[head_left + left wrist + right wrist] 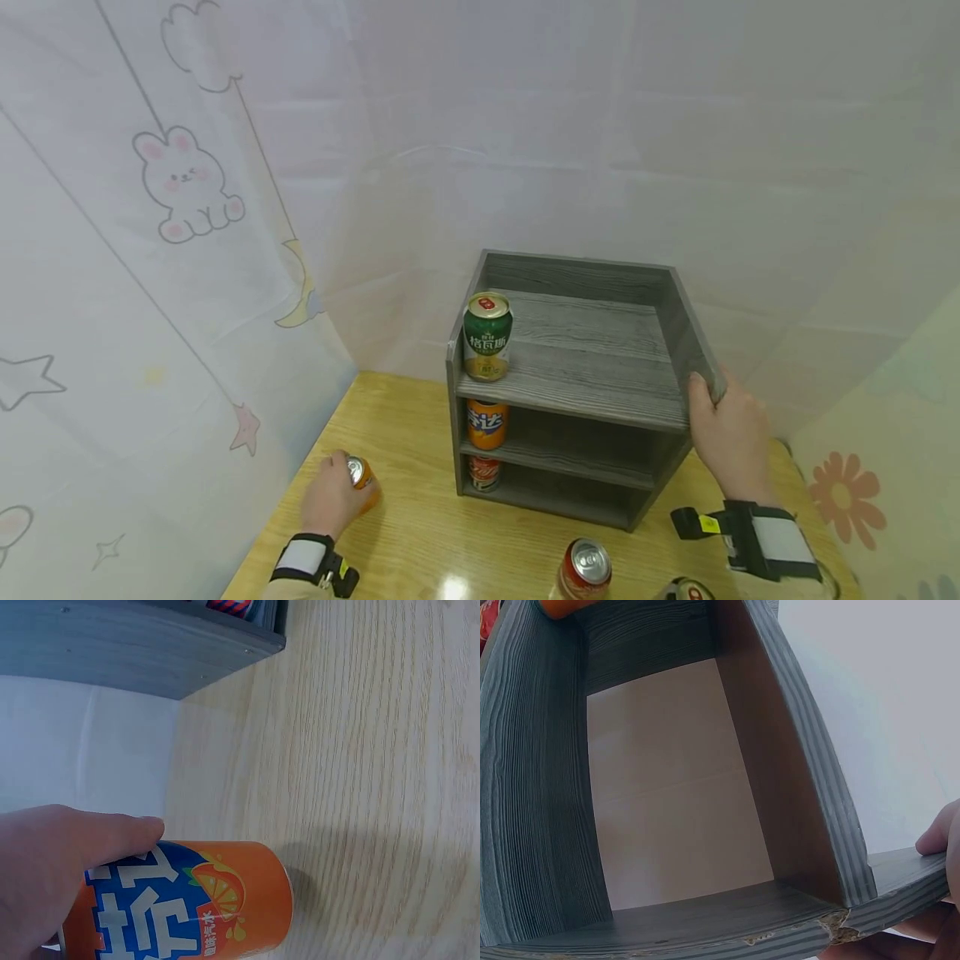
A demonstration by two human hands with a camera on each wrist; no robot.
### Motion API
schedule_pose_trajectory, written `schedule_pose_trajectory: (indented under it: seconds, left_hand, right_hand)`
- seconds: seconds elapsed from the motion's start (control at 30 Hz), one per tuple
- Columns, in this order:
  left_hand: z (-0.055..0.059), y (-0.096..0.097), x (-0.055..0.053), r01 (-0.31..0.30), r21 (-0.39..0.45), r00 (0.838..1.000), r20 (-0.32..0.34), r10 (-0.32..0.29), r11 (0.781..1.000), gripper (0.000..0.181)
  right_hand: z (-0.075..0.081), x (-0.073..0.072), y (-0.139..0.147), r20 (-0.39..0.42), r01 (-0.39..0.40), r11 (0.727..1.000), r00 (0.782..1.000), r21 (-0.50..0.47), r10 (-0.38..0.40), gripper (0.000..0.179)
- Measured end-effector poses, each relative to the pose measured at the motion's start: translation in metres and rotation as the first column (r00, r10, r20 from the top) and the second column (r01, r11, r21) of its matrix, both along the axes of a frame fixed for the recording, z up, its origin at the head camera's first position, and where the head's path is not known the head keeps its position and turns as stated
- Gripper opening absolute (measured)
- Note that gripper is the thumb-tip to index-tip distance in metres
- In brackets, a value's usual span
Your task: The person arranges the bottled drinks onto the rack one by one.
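Observation:
My left hand holds an orange soda can near its top, at the table's left side. In the left wrist view the can's base is close to the wood, a shadow beside it. A grey wooden shelf unit stands at the back of the table, angled slightly. My right hand grips the front of its right side panel, thumb on the inner face. Along the unit's left side sit a green and gold can on top, an orange can in the middle, and a red can at the bottom.
At the table's front edge stand a red can with a silver lid and another can, partly cut off by the frame. Bare wood table lies between the left hand and the unit. Printed white curtains hang behind and beside the table.

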State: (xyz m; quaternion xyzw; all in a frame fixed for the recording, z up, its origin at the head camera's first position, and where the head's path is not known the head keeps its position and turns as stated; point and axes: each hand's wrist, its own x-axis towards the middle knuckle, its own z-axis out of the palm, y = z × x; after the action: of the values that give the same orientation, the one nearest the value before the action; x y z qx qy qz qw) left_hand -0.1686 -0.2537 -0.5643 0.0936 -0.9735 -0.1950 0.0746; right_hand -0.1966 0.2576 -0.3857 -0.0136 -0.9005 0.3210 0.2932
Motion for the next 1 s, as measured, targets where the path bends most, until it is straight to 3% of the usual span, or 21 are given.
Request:
schedule_pose_trajectory:
  seconds: [0.3,0.6,1.0]
  left_hand:
    - [0.01,0.021,-0.002,0.09,0.017,0.996,-0.023,-0.09,0.996,0.072]
    - [0.027,0.044,-0.002,0.161,0.122,0.986,-0.065,-0.154,0.979,0.074]
    - [0.052,0.065,0.001,0.345,0.145,0.935,-0.135,-0.326,0.928,0.066]
  right_hand:
    - [0.001,0.0,0.0,0.005,0.002,1.0,1.0,0.009,-0.002,0.035]
    - [0.001,0.001,0.0,0.002,-0.004,1.0,1.0,0.009,0.004,0.036]
    - [0.0,0.0,0.0,-0.002,0.004,1.0,1.0,0.015,-0.004,0.035]
